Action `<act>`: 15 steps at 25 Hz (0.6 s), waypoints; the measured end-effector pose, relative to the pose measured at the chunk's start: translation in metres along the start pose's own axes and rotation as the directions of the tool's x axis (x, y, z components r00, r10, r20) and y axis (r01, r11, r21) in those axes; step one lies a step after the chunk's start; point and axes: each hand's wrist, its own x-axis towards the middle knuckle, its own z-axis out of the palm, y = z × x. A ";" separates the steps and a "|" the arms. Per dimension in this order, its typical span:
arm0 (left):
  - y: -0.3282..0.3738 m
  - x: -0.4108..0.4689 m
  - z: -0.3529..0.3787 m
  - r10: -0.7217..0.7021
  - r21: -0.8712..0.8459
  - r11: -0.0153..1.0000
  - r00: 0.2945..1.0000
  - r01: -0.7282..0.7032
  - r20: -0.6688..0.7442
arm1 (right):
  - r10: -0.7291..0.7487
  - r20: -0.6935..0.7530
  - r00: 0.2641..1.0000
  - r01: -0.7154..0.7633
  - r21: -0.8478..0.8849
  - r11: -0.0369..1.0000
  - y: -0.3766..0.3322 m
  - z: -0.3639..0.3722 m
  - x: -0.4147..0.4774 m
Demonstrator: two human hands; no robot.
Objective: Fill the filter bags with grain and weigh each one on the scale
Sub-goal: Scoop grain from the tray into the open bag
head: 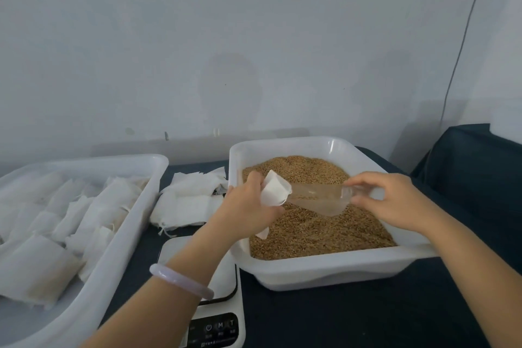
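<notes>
The scale (pixel 226 277) sits nearest on the dark tabletop (pixel 339 319), partly under the left forearm (pale bangle (pixel 180 281) on the wrist). Over the grain (pixel 324 232) in its white tray (pixel 324 265), the left hand (pixel 248 203) grips an open filter bag (pixel 275 189). The right hand (pixel 395 200) pinches a clear scoop (pixel 319 198), its tip at the bag's mouth. Spare bags (pixel 189 203) lie beyond.

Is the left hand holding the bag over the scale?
No, the left hand holds the filter bag above the grain tray, where the scoop in the right hand meets its mouth; the scale lies nearer, under the forearm.
</notes>
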 end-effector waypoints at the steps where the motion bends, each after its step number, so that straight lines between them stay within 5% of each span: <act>1: -0.004 -0.001 0.004 0.013 0.024 1.000 1.000 -0.013 -0.020 | -0.016 -0.043 0.999 0.014 -0.042 0.999 0.000 -0.003 -0.001; 7: -0.008 -0.001 0.011 0.012 0.066 0.998 0.999 -0.008 -0.050 | -0.086 -0.116 0.990 0.084 -0.016 0.996 -0.006 -0.025 -0.004; 15: -0.012 -0.002 0.011 0.062 0.087 0.994 0.998 -0.062 0.001 | -0.186 0.068 0.980 0.197 -0.245 0.949 -0.041 -0.038 0.014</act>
